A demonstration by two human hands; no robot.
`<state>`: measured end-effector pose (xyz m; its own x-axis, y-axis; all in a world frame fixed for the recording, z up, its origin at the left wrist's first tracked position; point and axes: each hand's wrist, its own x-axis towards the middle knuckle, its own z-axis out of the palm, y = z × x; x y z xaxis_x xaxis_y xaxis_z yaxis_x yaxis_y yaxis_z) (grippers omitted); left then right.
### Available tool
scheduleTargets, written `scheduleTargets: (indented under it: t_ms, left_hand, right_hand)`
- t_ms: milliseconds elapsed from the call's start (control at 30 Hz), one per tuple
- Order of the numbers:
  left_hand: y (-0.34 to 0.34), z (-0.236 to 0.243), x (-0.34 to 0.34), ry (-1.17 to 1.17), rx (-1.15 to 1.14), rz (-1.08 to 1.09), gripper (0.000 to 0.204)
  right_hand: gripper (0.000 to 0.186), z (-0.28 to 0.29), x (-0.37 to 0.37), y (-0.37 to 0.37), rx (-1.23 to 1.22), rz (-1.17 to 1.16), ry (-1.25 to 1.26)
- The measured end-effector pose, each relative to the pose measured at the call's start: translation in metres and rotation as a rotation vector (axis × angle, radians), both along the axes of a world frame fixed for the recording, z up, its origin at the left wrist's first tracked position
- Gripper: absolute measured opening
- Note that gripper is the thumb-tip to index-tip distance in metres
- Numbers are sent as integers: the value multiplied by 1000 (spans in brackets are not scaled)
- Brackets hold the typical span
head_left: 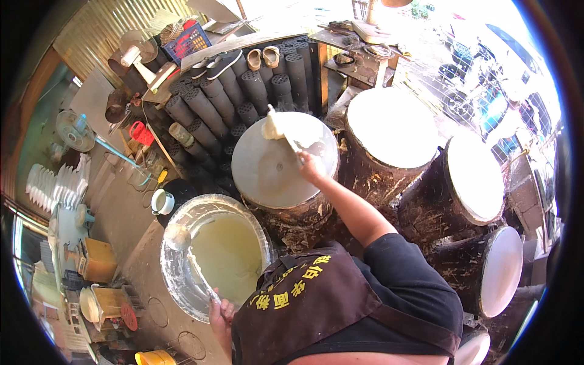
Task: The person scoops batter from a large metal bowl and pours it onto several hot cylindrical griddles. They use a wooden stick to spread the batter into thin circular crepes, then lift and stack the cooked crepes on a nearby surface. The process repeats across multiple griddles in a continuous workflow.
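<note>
My right hand (311,165) is closed round the handle of a batter-coated scraper (274,126). Its cream-coloured head is over the far left part of a round pale griddle (255,164) on a dark drum. A greyish film covers part of that surface. My left hand (222,311) grips the long handle of a ladle (177,236), whose round bowl is at the left inner side of a large metal pot (173,286). Thin pale-yellow batter (228,249) fills the pot, and dried batter coats its wall.
More drums with white round tops, including one (392,128) at the far right and another (477,179), curve round my right side. Stacked black coal briquettes (207,103) stand behind the griddle. A small white pail (162,202) and a fan (76,131) are at left.
</note>
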<state>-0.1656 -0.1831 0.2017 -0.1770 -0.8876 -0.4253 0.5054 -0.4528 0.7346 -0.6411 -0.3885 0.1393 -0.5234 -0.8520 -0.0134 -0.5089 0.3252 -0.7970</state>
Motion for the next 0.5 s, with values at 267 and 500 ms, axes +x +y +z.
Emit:
scheduleTargets:
  t_ms: [267,500]
  left_hand:
    - [10,42,-54,-28,-15,195,32]
    - [13,50,-84,-134,-38,229,37]
  right_hand:
    - [36,-22,-85,-4,-192,-1,94]
    - [32,-10,-38,-3,-45,288,96]
